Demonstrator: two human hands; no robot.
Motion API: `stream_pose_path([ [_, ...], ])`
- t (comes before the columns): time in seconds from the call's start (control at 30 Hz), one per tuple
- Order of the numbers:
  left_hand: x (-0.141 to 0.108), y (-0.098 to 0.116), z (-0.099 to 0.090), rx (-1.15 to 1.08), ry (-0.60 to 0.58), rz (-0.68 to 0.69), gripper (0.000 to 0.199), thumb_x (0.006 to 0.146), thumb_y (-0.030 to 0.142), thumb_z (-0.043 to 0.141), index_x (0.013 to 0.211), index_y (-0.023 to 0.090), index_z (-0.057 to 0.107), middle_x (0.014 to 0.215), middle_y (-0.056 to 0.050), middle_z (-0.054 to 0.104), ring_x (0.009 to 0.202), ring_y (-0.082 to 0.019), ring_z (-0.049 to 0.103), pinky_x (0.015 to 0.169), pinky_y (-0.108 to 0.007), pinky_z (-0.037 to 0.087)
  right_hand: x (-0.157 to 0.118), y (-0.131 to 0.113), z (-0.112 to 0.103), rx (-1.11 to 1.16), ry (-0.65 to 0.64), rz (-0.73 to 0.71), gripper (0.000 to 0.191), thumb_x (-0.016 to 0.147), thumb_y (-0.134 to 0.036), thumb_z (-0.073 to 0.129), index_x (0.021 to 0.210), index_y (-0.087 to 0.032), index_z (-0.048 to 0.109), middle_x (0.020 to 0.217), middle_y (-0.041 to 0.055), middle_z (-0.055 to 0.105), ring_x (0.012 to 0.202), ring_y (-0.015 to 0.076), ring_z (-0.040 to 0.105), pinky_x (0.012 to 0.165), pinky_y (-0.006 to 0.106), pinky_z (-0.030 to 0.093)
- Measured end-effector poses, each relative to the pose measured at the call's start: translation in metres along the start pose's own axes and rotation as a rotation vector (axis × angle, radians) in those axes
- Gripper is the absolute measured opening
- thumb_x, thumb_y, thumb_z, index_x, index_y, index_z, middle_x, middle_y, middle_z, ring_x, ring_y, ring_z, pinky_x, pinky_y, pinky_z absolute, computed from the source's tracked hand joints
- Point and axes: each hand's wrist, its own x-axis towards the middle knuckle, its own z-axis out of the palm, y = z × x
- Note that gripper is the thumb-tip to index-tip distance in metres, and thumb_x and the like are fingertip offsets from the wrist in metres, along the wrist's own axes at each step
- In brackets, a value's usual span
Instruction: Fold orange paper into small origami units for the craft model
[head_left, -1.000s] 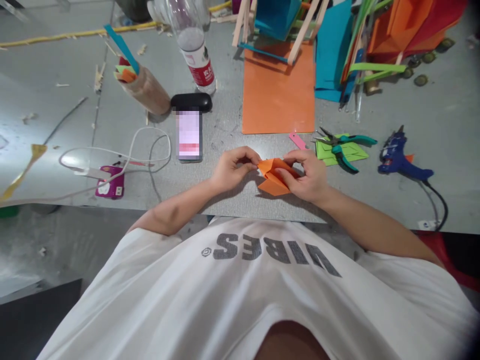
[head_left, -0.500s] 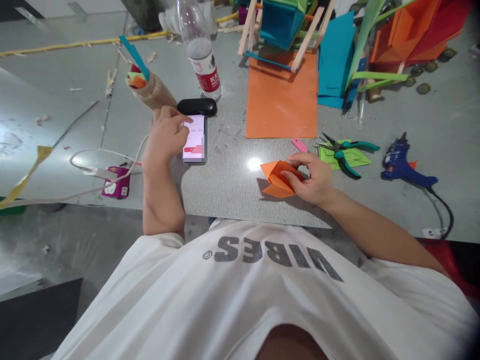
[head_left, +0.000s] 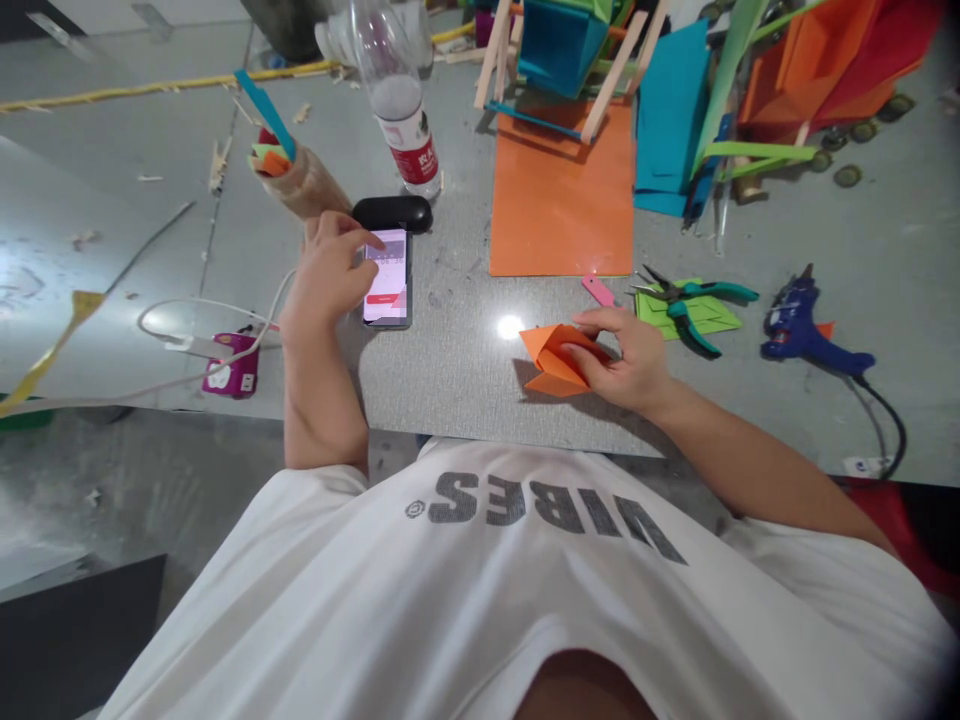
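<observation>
My left hand (head_left: pixel 328 272) rests by the lit phone (head_left: pixel 387 309), its index finger stretched over the upper part of the screen and its thumb by the screen's left edge. It holds nothing; the other fingers are loosely bent. Between the thumb and fingers of my right hand (head_left: pixel 628 362) is a folded piece of orange paper (head_left: pixel 551 345), just above or on the tabletop. Beyond that hand lie a small pink tag (head_left: pixel 598 290) and teal-handled pliers (head_left: pixel 686 295) on green paper pieces (head_left: pixel 709 318).
A black case (head_left: pixel 394 213) and a water bottle (head_left: pixel 411 150) stand behind the phone. Farther back are an orange sheet (head_left: pixel 562 215), a wooden-stick frame (head_left: pixel 615 80) and blue paper (head_left: pixel 671 130). A blue glue gun (head_left: pixel 810 330) lies right; a purple charger (head_left: pixel 236 365) with cable lies left.
A dark panel now shows at the top of the phone screen under my left index finger. Both hands are nearly where they were, and the right still grips the orange paper.
</observation>
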Motion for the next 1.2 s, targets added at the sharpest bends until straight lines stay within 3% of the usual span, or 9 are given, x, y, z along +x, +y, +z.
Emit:
stream_pose_path([
  [0.1,0.001,-0.001,0.001,-0.003,-0.007,-0.002,0.019,0.112,0.041,0.082,0.114,0.023,0.089,0.144,-0.009,0.07,0.149,-0.036,0.053,0.136,-0.065,0.038,0.001,0.0,-0.001,-0.001,0.019,-0.036,0.026,0.107,-0.034,0.085,0.132,-0.031,0.082,0.094,0.001,0.087,0.073,0.0212,0.081,0.068,0.034,0.068],
  [0.27,0.002,-0.003,0.003,-0.005,-0.034,-0.032,0.015,0.104,0.033,0.089,0.114,0.023,0.089,0.14,-0.009,0.07,0.146,-0.037,0.053,0.136,-0.067,0.039,0.0,0.001,0.0,-0.007,0.023,-0.017,0.029,0.107,-0.036,0.085,0.135,-0.032,0.081,0.092,0.0008,0.085,0.072,0.0216,0.08,0.067,0.035,0.068],
  [0.47,0.004,-0.012,0.005,-0.017,0.057,0.016,0.02,0.098,0.048,0.093,0.105,0.031,0.088,0.136,-0.011,0.074,0.147,-0.044,0.058,0.132,-0.075,0.041,0.003,-0.001,0.001,0.028,0.057,-0.07,0.034,0.106,-0.03,0.086,0.14,-0.032,0.081,0.09,-0.0012,0.083,0.07,0.0197,0.078,0.065,0.033,0.067],
  [0.63,0.014,-0.019,0.018,-0.031,0.198,0.022,0.023,0.099,0.047,0.096,0.104,0.027,0.084,0.118,-0.008,0.073,0.128,-0.036,0.064,0.127,-0.072,0.049,0.003,-0.001,0.0,0.026,0.049,-0.064,0.036,0.105,-0.029,0.087,0.14,-0.032,0.08,0.09,-0.0014,0.082,0.071,0.02,0.078,0.066,0.034,0.067],
  [0.73,0.012,0.01,0.038,-0.241,0.269,0.174,0.024,0.104,0.051,0.093,0.106,0.029,0.082,0.111,-0.006,0.079,0.112,-0.029,0.073,0.114,-0.058,0.063,0.0,0.002,0.002,0.004,0.072,-0.028,0.027,0.107,-0.036,0.087,0.133,-0.032,0.08,0.09,-0.0001,0.081,0.071,0.0215,0.077,0.066,0.037,0.067],
  [0.87,-0.018,0.086,0.08,-0.619,0.092,0.518,0.028,0.116,0.049,0.081,0.136,0.03,0.082,0.123,-0.007,0.087,0.102,-0.02,0.085,0.091,-0.038,0.073,-0.003,0.006,0.007,0.008,0.123,-0.047,0.023,0.109,-0.044,0.086,0.125,-0.031,0.076,0.092,0.0008,0.082,0.071,0.0218,0.077,0.063,0.038,0.065],
  [0.97,-0.048,0.133,0.108,-0.874,0.029,0.604,0.033,0.117,0.036,0.084,0.149,0.033,0.079,0.137,-0.008,0.087,0.1,-0.017,0.089,0.084,-0.03,0.075,-0.004,0.007,0.013,-0.006,0.125,-0.08,0.026,0.11,-0.045,0.084,0.131,-0.032,0.073,0.091,0.0,0.082,0.068,0.0208,0.075,0.063,0.038,0.063],
  [1.07,-0.065,0.155,0.124,-0.972,0.063,0.619,0.019,0.12,0.029,0.078,0.138,0.033,0.083,0.134,-0.007,0.089,0.103,-0.017,0.089,0.075,-0.027,0.073,-0.003,0.004,0.017,0.041,0.128,-0.108,0.024,0.113,-0.043,0.081,0.135,-0.035,0.073,0.093,0.0002,0.082,0.071,0.0215,0.075,0.064,0.039,0.062],
  [1.2,-0.065,0.155,0.128,-0.945,0.133,0.624,0.011,0.118,0.025,0.082,0.125,0.03,0.088,0.123,-0.006,0.09,0.101,-0.018,0.089,0.078,-0.03,0.072,-0.001,0.001,0.016,0.098,0.057,-0.192,0.034,0.114,-0.032,0.078,0.146,-0.037,0.067,0.099,0.0003,0.083,0.076,0.0216,0.077,0.064,0.037,0.062],
])
